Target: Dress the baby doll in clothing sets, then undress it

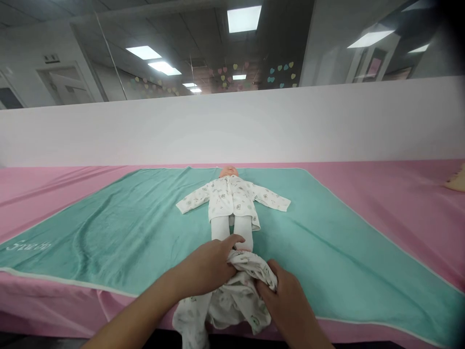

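Note:
A baby doll (228, 171) lies on its back in a white patterned long-sleeved top (232, 196), its sleeves spread to both sides. White covering shows on its legs (220, 228). At the feet end, white patterned baby pants (236, 303) are bunched up and hang over the front edge. My left hand (218, 261) grips the gathered cloth from the left, close to the doll's lower leg. On the right, my right hand (281, 291) pinches the other side of the same gathered part. The doll's feet are hidden by the cloth and my hands.
Under the doll a teal blanket (138, 232) with a pale border is spread over a pink cover (392, 198). A low white wall (232, 126) stands behind, with reflective glass above it. A beige object (457, 180) is partly visible at the far right.

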A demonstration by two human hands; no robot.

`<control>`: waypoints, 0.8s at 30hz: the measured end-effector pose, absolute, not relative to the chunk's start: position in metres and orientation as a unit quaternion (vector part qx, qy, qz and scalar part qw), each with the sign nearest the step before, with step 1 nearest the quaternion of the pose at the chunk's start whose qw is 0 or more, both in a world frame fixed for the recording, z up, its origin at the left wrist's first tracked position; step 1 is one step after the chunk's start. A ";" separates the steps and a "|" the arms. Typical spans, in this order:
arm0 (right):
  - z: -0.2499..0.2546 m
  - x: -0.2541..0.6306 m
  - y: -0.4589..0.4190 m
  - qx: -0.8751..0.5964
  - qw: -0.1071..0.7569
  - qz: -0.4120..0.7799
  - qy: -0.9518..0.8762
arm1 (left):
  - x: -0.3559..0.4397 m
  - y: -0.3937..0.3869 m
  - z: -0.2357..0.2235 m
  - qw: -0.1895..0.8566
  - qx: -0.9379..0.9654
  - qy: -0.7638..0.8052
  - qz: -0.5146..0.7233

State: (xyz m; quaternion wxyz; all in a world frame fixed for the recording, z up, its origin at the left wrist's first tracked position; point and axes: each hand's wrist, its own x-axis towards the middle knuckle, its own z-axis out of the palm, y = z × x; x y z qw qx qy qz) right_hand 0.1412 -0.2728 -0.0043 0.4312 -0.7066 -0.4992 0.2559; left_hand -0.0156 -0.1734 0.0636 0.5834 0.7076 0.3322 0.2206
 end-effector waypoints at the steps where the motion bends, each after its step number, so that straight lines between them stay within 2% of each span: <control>1: -0.002 0.145 -0.271 -0.701 0.418 0.282 -0.503 | -0.016 -0.172 0.066 0.546 0.748 0.330 0.181; 3: 0.003 0.152 -0.267 -0.675 0.410 0.343 -0.509 | -0.016 -0.170 0.074 0.450 0.830 0.317 0.093; 7: 0.002 0.162 -0.265 -0.580 0.435 0.467 -0.506 | -0.013 -0.171 0.083 0.381 0.877 0.293 0.008; 10: -0.007 0.167 -0.266 -0.531 0.467 0.509 -0.491 | -0.006 -0.176 0.075 0.313 0.900 0.302 0.026; 15: -0.013 0.174 -0.264 -0.535 0.495 0.506 -0.462 | 0.003 -0.183 0.065 0.256 0.912 0.312 0.075; 17: -0.007 0.178 -0.261 -0.510 0.490 0.528 -0.470 | 0.003 -0.182 0.070 0.269 0.907 0.309 0.101; 20: 0.010 0.185 -0.253 -0.473 0.471 0.539 -0.514 | 0.001 -0.175 0.079 0.375 0.871 0.291 0.128; 24: 0.031 0.195 -0.235 -0.519 0.401 0.437 -0.616 | 0.002 -0.159 0.077 0.509 0.803 0.263 0.166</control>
